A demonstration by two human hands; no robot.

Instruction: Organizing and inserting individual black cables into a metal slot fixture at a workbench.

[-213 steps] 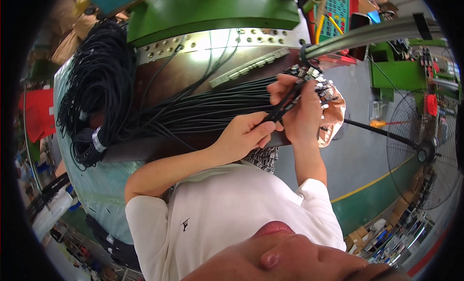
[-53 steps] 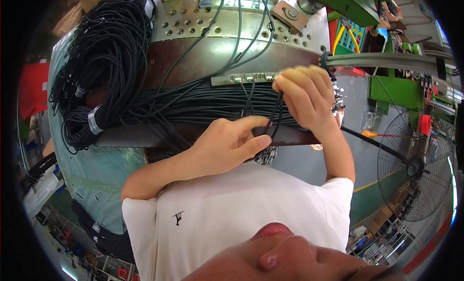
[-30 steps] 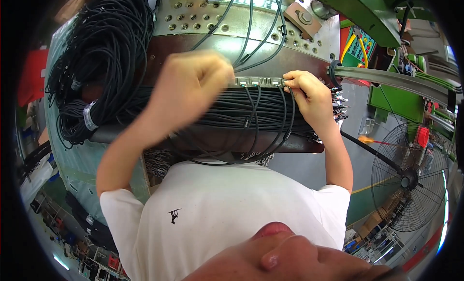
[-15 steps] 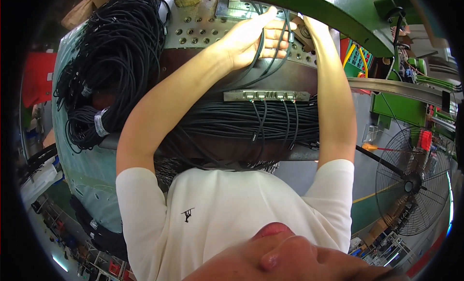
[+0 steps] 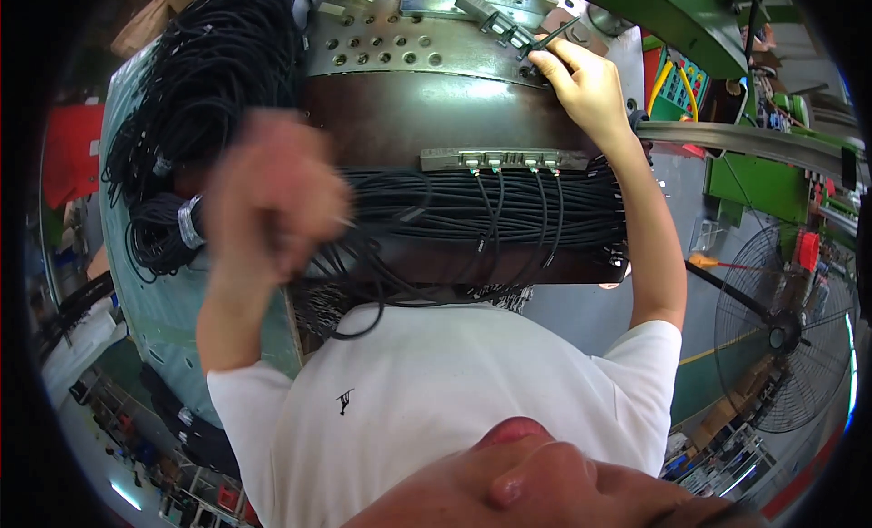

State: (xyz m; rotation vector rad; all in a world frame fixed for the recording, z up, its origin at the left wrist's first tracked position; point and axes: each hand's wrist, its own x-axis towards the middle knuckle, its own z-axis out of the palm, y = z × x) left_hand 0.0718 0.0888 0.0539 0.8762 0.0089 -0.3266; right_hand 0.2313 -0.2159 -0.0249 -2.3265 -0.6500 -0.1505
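My left hand [image 5: 272,197], smeared by motion, is over the left side of the bench, beside a big bundle of black cables [image 5: 218,65]. Whether its fingers hold anything does not show. Loose loops of black cable [image 5: 363,256] hang just to its right. At the back right, my right hand [image 5: 586,88] pinches the near end of a slotted metal fixture bar [image 5: 498,24], which lies slanted on the metal plate. A thin dark rod [image 5: 560,32] sticks up by those fingertips. A second fixture bar [image 5: 436,159], with several cable connectors seated in it, lies across a row of straight black cables [image 5: 409,215].
A perforated metal plate [image 5: 445,60] spans the back of the bench. A green machine beam [image 5: 663,29] overhangs the back right, with a metal rail [image 5: 754,139] below it. A floor fan [image 5: 781,337] stands at right. A red sheet [image 5: 74,151] hangs at far left.
My left hand has swung from the back centre to the left, and the cables draped over it have left the plate. My right hand has come out from under the beam, with the slanted bar now visible.
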